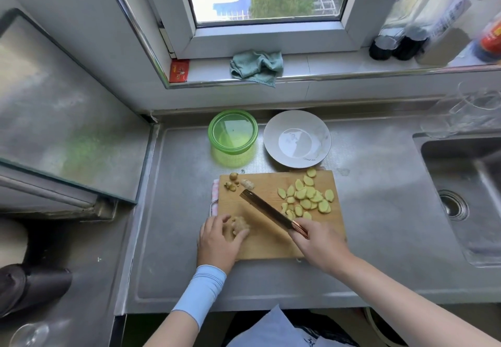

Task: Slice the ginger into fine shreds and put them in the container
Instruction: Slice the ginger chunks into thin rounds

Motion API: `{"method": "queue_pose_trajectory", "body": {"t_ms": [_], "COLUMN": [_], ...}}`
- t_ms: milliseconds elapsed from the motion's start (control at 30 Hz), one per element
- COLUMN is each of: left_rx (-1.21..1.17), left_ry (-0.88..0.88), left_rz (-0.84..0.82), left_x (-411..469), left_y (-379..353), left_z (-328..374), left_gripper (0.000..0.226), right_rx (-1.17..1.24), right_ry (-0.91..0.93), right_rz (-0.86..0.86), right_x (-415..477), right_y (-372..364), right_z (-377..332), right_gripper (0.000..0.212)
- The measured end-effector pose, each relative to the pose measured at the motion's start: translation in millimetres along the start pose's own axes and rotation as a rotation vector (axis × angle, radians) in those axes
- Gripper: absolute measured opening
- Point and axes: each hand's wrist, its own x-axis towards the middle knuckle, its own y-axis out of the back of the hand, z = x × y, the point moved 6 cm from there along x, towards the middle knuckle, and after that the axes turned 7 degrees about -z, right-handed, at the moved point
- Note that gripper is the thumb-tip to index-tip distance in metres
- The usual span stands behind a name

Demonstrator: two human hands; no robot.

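head | left hand [219, 241] grips ginger [240, 224] | right hand [317, 243] grips knife [267, 209]

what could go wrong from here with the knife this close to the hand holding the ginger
1. The left hand grips a knobbly ginger piece right beside the knife, which the right hand holds. If the piece rolls, the fingertips may meet the blade.
2. The ginger slices crowd the far right part of the cutting board. One lies at the far edge and could get pushed off.
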Motion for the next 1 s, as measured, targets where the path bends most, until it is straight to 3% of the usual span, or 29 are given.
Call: {"method": "queue_pose_trajectory", "body": {"t_ms": [133, 367, 500, 667, 833, 1000], "left_rx": [-0.151, 0.103, 0.167, 0.151, 0.119, 0.078], "left_ry": [-0.120, -0.482, -0.631, -0.678, -0.545, -0.512], "left_rz": [-0.047, -0.049, -0.019, 0.006, -0.065, -0.027], "left_x": [0, 6, 2, 5, 16, 16], "left_y": [-5, 0, -1, -6, -9, -5], "left_z": [11, 22, 26, 33, 19, 24], "left_gripper": [0.032, 0.026, 0.020, 0.021, 0.022, 0.016], "right_rx": [-0.019, -0.064, -0.180, -0.259, -0.239, -0.273], "right_ry": [0.010, 0.027, 0.079, 0.159, 0.198, 0.170], "right_rz": [-0.002, -0.036, 0.014, 0.049, 0.061, 0.056], "right_x": [-3, -2, -3, -13, -13, -16], "right_y": [0, -3, -2, -8, -20, -26], "right_z": [-3, 0, -10, -26, -30, -27], "right_gripper": [0.020, 0.011, 0.030, 0.028, 0.022, 0.021]}}
